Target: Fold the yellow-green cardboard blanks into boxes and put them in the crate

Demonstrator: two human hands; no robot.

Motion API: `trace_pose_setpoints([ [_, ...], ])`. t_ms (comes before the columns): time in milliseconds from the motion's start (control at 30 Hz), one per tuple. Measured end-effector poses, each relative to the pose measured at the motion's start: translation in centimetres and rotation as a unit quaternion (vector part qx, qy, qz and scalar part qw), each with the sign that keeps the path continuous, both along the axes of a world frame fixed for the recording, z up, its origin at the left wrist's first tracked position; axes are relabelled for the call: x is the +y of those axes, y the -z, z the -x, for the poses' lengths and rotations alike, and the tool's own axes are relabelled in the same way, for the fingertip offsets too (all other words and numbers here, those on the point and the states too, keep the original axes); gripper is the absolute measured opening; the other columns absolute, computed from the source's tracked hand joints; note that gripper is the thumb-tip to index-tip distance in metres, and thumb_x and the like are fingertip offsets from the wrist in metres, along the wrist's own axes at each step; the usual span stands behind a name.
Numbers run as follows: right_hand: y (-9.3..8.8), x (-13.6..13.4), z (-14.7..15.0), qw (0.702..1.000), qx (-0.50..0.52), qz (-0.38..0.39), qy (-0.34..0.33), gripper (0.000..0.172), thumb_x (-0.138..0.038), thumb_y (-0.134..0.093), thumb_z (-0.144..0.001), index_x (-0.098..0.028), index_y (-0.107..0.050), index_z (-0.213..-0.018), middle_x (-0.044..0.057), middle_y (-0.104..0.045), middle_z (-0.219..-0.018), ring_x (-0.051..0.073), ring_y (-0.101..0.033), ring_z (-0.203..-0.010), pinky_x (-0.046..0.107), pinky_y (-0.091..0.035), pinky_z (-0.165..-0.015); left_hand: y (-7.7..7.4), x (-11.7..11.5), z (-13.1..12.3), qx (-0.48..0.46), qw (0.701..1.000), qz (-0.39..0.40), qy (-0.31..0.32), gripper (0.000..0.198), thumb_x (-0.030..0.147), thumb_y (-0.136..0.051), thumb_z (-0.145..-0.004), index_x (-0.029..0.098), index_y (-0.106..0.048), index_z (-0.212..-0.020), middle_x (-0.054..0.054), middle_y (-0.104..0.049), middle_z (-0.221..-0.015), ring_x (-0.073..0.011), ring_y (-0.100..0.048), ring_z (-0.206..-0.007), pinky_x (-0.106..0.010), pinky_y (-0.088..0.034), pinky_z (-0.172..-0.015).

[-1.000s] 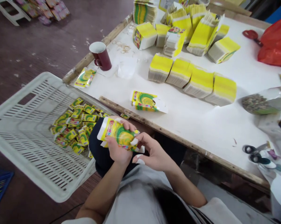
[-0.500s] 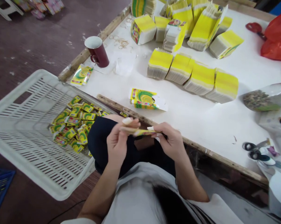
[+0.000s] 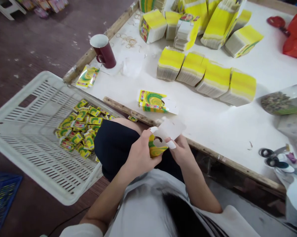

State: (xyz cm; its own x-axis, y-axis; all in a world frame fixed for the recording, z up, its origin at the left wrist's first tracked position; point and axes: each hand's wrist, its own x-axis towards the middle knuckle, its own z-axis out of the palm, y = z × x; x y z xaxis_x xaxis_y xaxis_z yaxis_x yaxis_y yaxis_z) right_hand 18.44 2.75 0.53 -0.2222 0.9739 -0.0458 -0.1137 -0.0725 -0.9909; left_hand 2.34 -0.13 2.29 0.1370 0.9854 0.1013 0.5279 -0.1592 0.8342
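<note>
Left hand (image 3: pixel 141 154): fingers closed, gripping the left side of a yellow-and-green printed cardboard carton with white flaps (image 3: pixel 158 151); thumb along the lower side, a white-covered fingertip at the upper side.

Right hand (image 3: pixel 183 152): fingers bent, thumb with a white covering pressed to the carton's white end; the other fingers are largely hidden behind.

Carton: held between both hands above the lap, beside the table's near edge; white end slightly blurred and turned toward the table.

Table (image 3: pixel 205 123): white top, worn wooden edging. On it, near the hands: a small pile of yellow-and-green flat cartons (image 3: pixel 153 101). Farther back: a row of four yellow-topped blocks of stacked card (image 3: pixel 211 77), with more yellow card bundles (image 3: pixel 215 24) behind. Left part: a maroon mug with white interior (image 3: pixel 106 56), a shiny yellow-and-green packet (image 3: pixel 87 76), loose tan rubber bands (image 3: pixel 129 41). Right part: a red plastic bag (image 3: pixel 296 38), a clear bag of small greyish pieces (image 3: pixel 277 102), black-handled scissors (image 3: pixel 270 158).

Floor (image 3: pixel 64 36): dark reddish-brown, pale specks. Left of the lap: a white slotted plastic basket (image 3: pixel 32 144) holding small yellow-and-green boxes (image 3: pixel 81 126). Lower left: a blue plastic crate (image 3: pixel 6 194), partly in view.
</note>
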Motion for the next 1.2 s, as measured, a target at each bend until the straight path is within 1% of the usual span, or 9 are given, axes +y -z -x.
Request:
trace_pose_setpoints([
  [133,0.0,0.2,0.8,0.984,0.075,0.099,-0.124,0.057,-0.056,-0.071,-0.087,-0.027,-0.058,-0.135,0.010,-0.068,-0.134,0.027,-0.067,-0.120,0.044,-0.056,-0.102,0.6,0.0,0.2,0.009,0.997,-0.057,0.053,0.060,0.015,-0.067,-0.067,0.025,-0.041,-0.121,-0.008,-0.063,-0.110,-0.0279,-0.070,-0.095,-0.039,-0.057,-0.076],
  [333,-0.4,0.2,0.5,0.990,0.040,-0.008,-0.136,0.076,-0.070,-0.064,-0.085,-0.027,-0.052,-0.146,0.012,-0.063,-0.142,0.030,-0.064,-0.127,0.045,-0.056,-0.103,0.3,0.5,0.7,0.007,0.998,0.047,0.046,0.071,0.021,-0.070,-0.071,0.023,-0.032,-0.131,-0.009,-0.065,-0.106,-0.0276,-0.070,-0.087,-0.040,-0.057,-0.071],
  [467,0.3,-0.1,0.3,0.983,-0.115,-0.121,-0.077,0.046,-0.038,-0.052,-0.102,-0.029,-0.053,-0.147,0.009,-0.057,-0.150,0.027,-0.055,-0.139,0.047,-0.045,-0.117,1.1,0.9,0.3,0.006,0.999,-0.032,-0.016,0.087,0.016,-0.072,-0.069,0.021,-0.027,-0.143,-0.022,-0.051,-0.140,-0.0363,-0.060,-0.124,-0.051,-0.054,-0.093],
  [600,0.9,0.0,0.0,0.957,-0.187,-0.221,0.027,0.054,-0.026,-0.047,-0.103,-0.033,-0.040,-0.155,0.010,-0.052,-0.154,0.028,-0.051,-0.143,0.051,-0.045,-0.117,1.1,1.0,0.8,0.055,0.995,-0.054,-0.056,0.070,0.012,-0.071,-0.068,0.020,-0.046,-0.133,-0.017,-0.060,-0.133,-0.0362,-0.059,-0.126,-0.055,-0.050,-0.102],
  [733,0.7,0.7,-0.9,0.916,-0.246,-0.302,-0.093,0.054,-0.025,-0.053,-0.100,-0.030,-0.044,-0.153,0.014,-0.037,-0.163,0.031,-0.039,-0.150,0.049,-0.049,-0.112,0.2,1.0,2.4,0.052,0.997,-0.046,-0.039,0.059,0.026,-0.079,-0.069,0.021,-0.057,-0.123,-0.011,-0.071,-0.115,-0.0315,-0.069,-0.107,-0.047,-0.056,-0.095],
  [867,-0.6,2.0,-2.5,0.901,-0.265,-0.297,-0.170,0.031,-0.025,-0.056,-0.099,-0.029,-0.065,-0.129,0.015,-0.046,-0.156,0.028,-0.053,-0.140,0.045,-0.055,-0.104,-0.5,1.1,3.5,0.047,0.997,-0.052,-0.019,0.055,0.030,-0.081,-0.070,0.022,-0.062,-0.121,-0.010,-0.075,-0.112,-0.0295,-0.072,-0.102,-0.044,-0.057,-0.094],
  [967,-1.7,2.6,-2.9,0.894,-0.259,-0.290,-0.222,0.023,-0.025,-0.061,-0.095,-0.025,-0.066,-0.118,0.016,-0.052,-0.147,0.029,-0.055,-0.136,0.046,-0.053,-0.105,-0.6,1.1,3.3,0.040,0.998,-0.051,-0.005,0.055,0.032,-0.082,-0.070,0.021,-0.064,-0.121,-0.010,-0.075,-0.111,-0.0299,-0.072,-0.102,-0.044,-0.058,-0.093],
  [1100,-1.4,2.0,-1.3,0.929,-0.211,-0.263,-0.155,0.046,-0.032,-0.064,-0.093,-0.025,-0.046,-0.135,0.019,-0.046,-0.147,0.033,-0.047,-0.141,0.053,-0.047,-0.111,-0.1,0.9,2.3,-0.020,0.997,-0.046,-0.054,0.059,0.031,-0.085,-0.068,0.022,-0.066,-0.123,-0.010,-0.075,-0.115,-0.0306,-0.071,-0.106,-0.045,-0.056,-0.098],
  [1200,-0.3,2.5,0.1,0.958,-0.138,-0.235,-0.093,0.076,-0.046,-0.067,-0.091,-0.028,-0.024,-0.150,0.019,-0.043,-0.150,0.033,-0.054,-0.134,0.053,-0.047,-0.110,-0.3,1.0,1.9,-0.249,0.949,-0.048,-0.187,0.067,0.045,-0.090,-0.063,0.025,-0.066,-0.122,-0.009,-0.073,-0.120,-0.0297,-0.070,-0.110,-0.043,-0.056,-0.099],
])
